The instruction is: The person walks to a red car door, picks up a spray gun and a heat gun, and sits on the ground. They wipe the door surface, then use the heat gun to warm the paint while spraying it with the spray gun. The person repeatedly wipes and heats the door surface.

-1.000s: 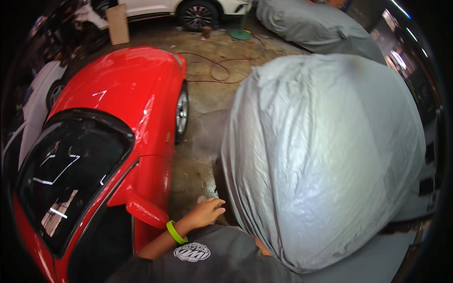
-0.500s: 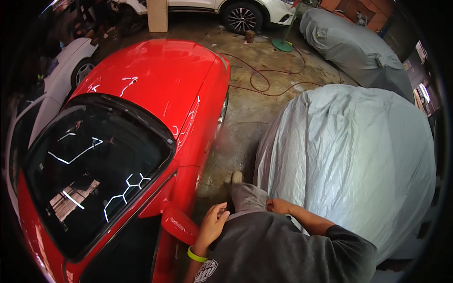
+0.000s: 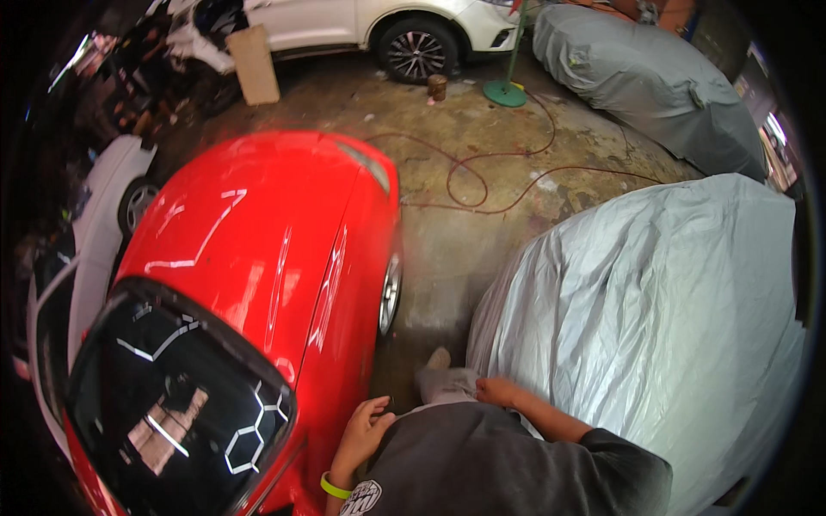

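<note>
My left hand, with a yellow-green wristband, hovers at my waist beside the red car; its loosely curved fingers are apart and hold nothing visible. My right hand is at my grey trousers, fingers curled; what they hold, if anything, is hidden. A silver-grey covered car stands close on my right. My light shoe shows below on the floor.
A red hose loops across the stained floor. Ahead are a white car, a board, a brown can, a green stand and another covered car. A white car stands left.
Over the last second my right hand has come into view at my trousers and my left hand has lowered. The view has shifted, showing more floor ahead and more of the red bonnet.
</note>
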Available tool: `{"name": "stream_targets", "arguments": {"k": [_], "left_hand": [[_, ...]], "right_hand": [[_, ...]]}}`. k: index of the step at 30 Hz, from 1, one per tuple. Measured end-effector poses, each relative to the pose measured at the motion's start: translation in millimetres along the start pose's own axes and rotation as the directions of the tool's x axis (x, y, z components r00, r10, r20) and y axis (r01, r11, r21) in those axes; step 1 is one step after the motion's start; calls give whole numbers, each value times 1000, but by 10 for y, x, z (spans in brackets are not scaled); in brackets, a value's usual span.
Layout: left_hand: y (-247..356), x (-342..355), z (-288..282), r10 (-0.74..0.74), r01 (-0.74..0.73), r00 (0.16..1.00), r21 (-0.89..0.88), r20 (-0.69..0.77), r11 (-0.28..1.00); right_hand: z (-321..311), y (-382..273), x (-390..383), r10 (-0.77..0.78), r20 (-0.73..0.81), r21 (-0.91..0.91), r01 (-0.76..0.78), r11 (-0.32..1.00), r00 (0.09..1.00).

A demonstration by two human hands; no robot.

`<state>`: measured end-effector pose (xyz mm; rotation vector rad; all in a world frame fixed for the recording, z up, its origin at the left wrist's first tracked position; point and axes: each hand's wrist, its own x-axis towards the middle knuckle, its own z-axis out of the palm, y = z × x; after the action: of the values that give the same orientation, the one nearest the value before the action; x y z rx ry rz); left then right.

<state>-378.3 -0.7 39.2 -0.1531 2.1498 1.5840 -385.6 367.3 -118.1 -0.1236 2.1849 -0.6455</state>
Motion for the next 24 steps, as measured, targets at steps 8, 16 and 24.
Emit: {"name": "stream_targets", "arguments": {"k": [8,16,24], "left_hand": [[2438,1964,353,381,-357,390,-244,838,902],[3383,4320,1122,392,-305,144,-336,909,891],[5863,5813,3060,375,-596,-570,-682,731,424]], "right_hand": [[-821,723,336,139,-57,225,-123,967,989],[-1752,1422,1175,335,-73,500,-257,827,939],[-3294,1627,2537,368,-155,747,-136,651,917]]}}
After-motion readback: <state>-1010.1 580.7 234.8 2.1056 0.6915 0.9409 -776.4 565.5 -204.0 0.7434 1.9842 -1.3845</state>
